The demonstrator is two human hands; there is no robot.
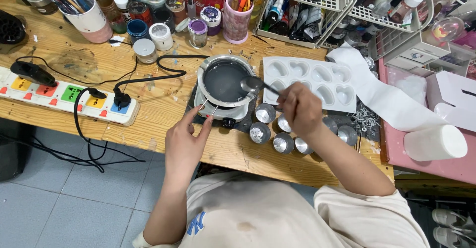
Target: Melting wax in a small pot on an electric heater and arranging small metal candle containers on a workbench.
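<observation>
A person in a cream T-shirt [277,218] leans over a wooden workbench [163,99], the right hand [300,110] closed around the handle of a metal spoon [254,84] whose bowl rests at the right rim of a round melting pot [225,81] of grey liquid. The left hand [186,141], just in front of the pot, pinches a thin white wick [210,110] between thumb and forefinger. Small foil cups [282,136] cluster right of the pot, a white heart mould [310,82] beyond them, a power strip [64,97] well to its left.
</observation>
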